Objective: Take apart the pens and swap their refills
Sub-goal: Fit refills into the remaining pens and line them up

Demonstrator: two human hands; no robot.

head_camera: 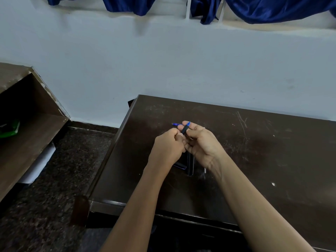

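Both your hands meet just above the centre of the frame, over the dark brown, scratched wooden table. Your right hand has fingers and thumb curled round the black-gripped pen with a blue tip, which points up and away toward the wall. Your left hand is clenched on the pen's lower end, most of it buried in the fist. Gripped at both ends like this, the pen looks ready to be twisted or pulled apart.

A thin blue refill-like piece pokes out left of your fingertips. I cannot tell whether you are holding it or it lies on the table.

Below your hands, toward the lower centre, dark pen barrels lie side by side with a small silver piece just right of them. They are probably parked there so loose parts stay within reach.
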